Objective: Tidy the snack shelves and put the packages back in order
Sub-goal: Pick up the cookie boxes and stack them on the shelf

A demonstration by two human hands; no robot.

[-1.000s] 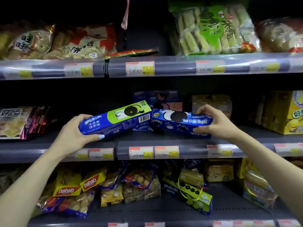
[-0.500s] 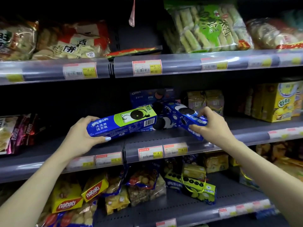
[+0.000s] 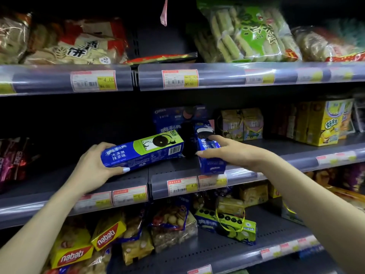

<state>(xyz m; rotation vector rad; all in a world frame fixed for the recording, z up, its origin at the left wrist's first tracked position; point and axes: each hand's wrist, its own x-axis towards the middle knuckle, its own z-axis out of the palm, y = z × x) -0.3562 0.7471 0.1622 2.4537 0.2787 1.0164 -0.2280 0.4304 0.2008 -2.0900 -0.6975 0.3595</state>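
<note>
A blue and green cookie box [image 3: 143, 152] is gripped at its left end by the left hand [image 3: 94, 165], the fingers curled over the top edge and the thumb pressed along the lower front edge; the box is held lengthwise, tilted slightly upward to the right, just above the front of the middle shelf [image 3: 173, 169]. A second, dark blue cookie box [image 3: 209, 149] is held by the right hand [image 3: 227, 151], with the fingers laid over its top face and the thumb stretched along its left side; this box is pointed end-on toward the camera, its near end lying at the shelf's front lip above the price tags [image 3: 185, 184]. The two boxes are seen just beside each other, though whether they touch cannot be told, since the gap between them is dark. Behind them, further blue cookie boxes [image 3: 173, 117] are stood at the back of the same shelf, and yellow cartons [image 3: 324, 123] are set to the right. A green bag of rice crackers [image 3: 248, 32] is placed on the upper shelf, and yellow wafer packs [image 3: 71, 252] are piled on the lower shelf.
</note>
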